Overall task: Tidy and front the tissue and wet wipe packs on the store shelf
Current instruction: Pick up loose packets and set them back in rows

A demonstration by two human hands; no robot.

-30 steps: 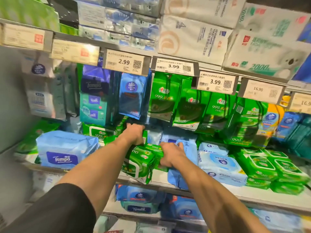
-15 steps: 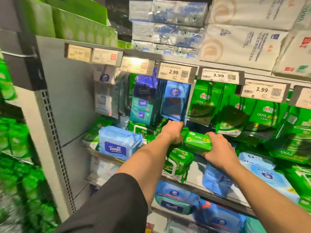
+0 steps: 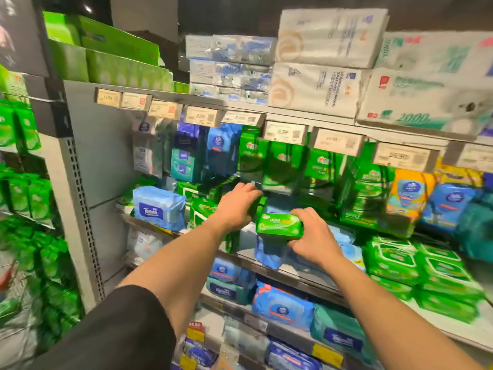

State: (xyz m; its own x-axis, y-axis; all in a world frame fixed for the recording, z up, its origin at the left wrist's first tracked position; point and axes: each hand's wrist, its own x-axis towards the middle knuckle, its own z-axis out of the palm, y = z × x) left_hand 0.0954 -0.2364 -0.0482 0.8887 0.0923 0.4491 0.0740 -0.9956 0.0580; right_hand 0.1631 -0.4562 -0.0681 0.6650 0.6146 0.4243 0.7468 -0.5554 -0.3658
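My right hand (image 3: 310,237) grips a small green wet wipe pack (image 3: 278,225), held above the front of the middle shelf (image 3: 288,272). My left hand (image 3: 236,206) lies on top of another green pack (image 3: 204,213) that stands tilted near the shelf's front; its fingers curl over the pack's far edge. A blue pack (image 3: 268,253) hangs over the shelf edge under my right hand. A light blue Tempo pack (image 3: 157,208) lies at the shelf's left end. Green hanging packs (image 3: 320,169) fill the pegs behind.
Stacked green wipe packs (image 3: 424,271) lie on the shelf at the right. Large tissue bundles (image 3: 328,62) sit on the top shelf above a row of price tags (image 3: 285,132). Blue packs (image 3: 282,305) fill the lower shelf. A grey side panel (image 3: 101,161) closes the bay on the left.
The camera view has swung left and pulled back. My right hand has lifted the small green pack up and toward me. My left hand stays on the tilted green pack.
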